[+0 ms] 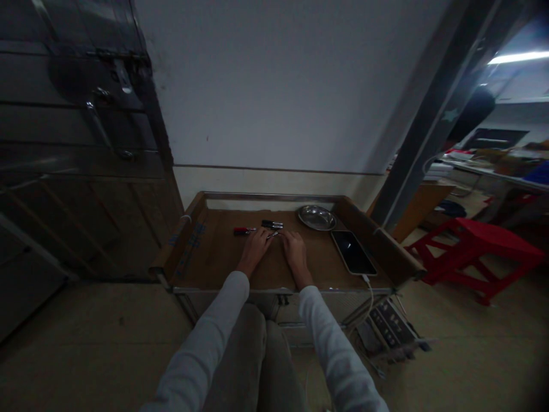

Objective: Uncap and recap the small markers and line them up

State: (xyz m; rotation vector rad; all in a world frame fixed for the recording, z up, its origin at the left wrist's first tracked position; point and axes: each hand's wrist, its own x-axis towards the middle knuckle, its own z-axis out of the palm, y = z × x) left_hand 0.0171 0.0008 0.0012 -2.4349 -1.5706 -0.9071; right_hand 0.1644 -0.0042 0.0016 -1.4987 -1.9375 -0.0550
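Observation:
My left hand [256,247] rests over the brown tray table [223,263], fingers bent in a pinch at a small silvery piece [273,235]. My right hand [294,250] is closed too, its fingertips at the other end of that piece. The piece is too small to name. Just beyond the fingers lie dark pen-like sticks with silvery ends [271,224]. Beside my left fingertips are a red and a black pen-like stick [243,231], their right ends partly hidden by the hand.
A round metal dish [317,217] sits at the back right of the table. In front of it lies a phone [353,253] with a white cable [369,294] plugged in. Raised sides edge the table. A red stool [484,246] stands to the right, a metal door [77,114] to the left.

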